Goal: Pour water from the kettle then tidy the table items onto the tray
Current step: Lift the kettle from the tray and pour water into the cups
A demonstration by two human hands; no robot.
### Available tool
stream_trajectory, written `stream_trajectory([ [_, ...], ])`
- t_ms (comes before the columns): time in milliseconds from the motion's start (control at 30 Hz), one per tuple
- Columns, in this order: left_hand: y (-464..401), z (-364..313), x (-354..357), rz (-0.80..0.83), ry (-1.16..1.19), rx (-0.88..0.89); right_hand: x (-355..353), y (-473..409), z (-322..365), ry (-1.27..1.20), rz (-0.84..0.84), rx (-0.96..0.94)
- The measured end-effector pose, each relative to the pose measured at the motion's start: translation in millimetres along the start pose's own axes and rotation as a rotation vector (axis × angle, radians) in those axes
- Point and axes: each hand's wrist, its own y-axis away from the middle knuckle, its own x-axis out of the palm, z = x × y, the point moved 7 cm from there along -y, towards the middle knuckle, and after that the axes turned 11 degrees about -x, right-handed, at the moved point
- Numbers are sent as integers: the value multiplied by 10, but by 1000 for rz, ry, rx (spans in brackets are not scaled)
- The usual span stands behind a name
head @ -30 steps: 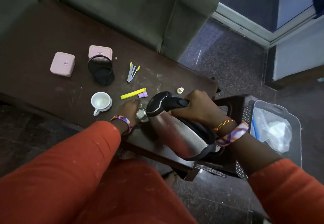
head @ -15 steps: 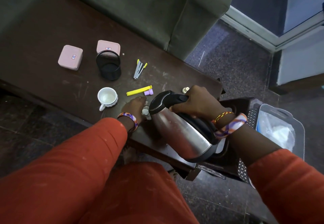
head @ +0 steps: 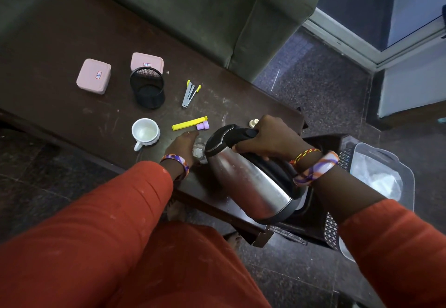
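My right hand [head: 270,139] grips the black handle of a steel kettle [head: 251,184], which is tilted to the left with its lid end over a small clear glass [head: 199,151]. My left hand [head: 181,146] holds that glass on the dark wooden table [head: 60,42]. Loose on the table lie a white cup [head: 145,132], a yellow clip [head: 189,123], a small purple cap [head: 202,126], a stapler remover [head: 189,93], a black mesh pen cup [head: 147,87], two pink boxes [head: 94,76] [head: 147,61] and a small cream piece [head: 253,122].
A green sofa [head: 205,13] stands behind the table. To the right, on the floor, sit a dark crate [head: 337,153] and a clear plastic bin [head: 383,175] with a white bag in it. My orange-clad knees fill the foreground.
The kettle stays tilted over the glass, with both hands holding as before. The view has drifted slightly.
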Motion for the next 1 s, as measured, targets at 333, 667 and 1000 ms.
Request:
stream_trajectory([
  [333,-10,6,21,-11,-25,10,4,-60,-20,-23,24,20],
  [667,-21,-3,34,-15,9,22,0,-91,-31,-55,50,30],
  [1000,-58,73,77,-9,-7,-20,-8,-95,-40,-65,71,37],
])
